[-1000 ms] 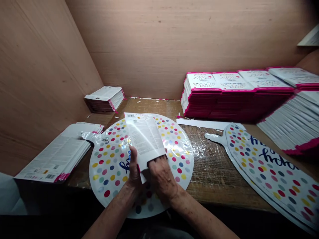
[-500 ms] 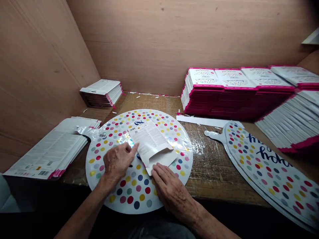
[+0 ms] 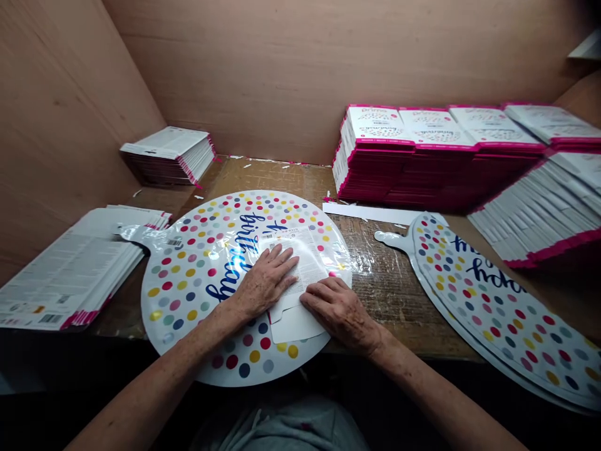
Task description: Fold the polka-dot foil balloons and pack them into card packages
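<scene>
A round foil balloon (image 3: 188, 300) with coloured dots and blue lettering lies flat before me, its tail pointing left. On its right half rests a white printed card envelope (image 3: 308, 254), tilted, its flap end towards me. My left hand (image 3: 265, 280) lies palm down across the envelope's left side, fingers stretched out. At the envelope's right edge is my right hand (image 3: 342, 313), with its fingers bent and held together against the card. The right thumb is hidden beneath that hand.
Flat envelopes (image 3: 61, 269) lie stacked at left, with another stack (image 3: 164, 143) behind. Pink-edged packets (image 3: 380, 125) stand in rows at back right, near more white packets (image 3: 539, 200). More dotted balloons (image 3: 507, 313) overhang the table's right front edge. A white strip (image 3: 370, 212) lies behind.
The envelope has turned more upright and shifted right on the balloon, and its gaping mouth no longer shows. My left hand has moved right, flattening onto it. My right hand has moved to its right edge.
</scene>
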A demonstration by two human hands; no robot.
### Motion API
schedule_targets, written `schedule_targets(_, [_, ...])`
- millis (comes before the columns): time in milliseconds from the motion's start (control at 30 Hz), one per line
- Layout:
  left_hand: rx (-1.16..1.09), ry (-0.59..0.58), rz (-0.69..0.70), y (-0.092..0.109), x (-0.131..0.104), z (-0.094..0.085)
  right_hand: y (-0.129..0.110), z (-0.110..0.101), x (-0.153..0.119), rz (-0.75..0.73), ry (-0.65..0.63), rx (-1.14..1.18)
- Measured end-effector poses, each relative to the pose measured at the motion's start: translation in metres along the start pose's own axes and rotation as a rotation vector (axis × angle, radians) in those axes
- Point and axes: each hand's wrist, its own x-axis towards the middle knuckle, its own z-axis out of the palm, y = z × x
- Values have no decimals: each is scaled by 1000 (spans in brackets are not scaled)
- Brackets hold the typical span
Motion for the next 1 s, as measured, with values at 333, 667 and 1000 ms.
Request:
schedule_targets(333, [-53, -71, 3, 2, 5, -6, -6, 2, 27, -29, -204, -172])
schedule_targets(667, [-158, 20, 141, 18, 9, 11, -18, -42, -74, 71, 63, 73])
schedule_targets(1000, [-247, 114, 139, 59, -74, -3, -32, -8, -75, -22, 217, -72])
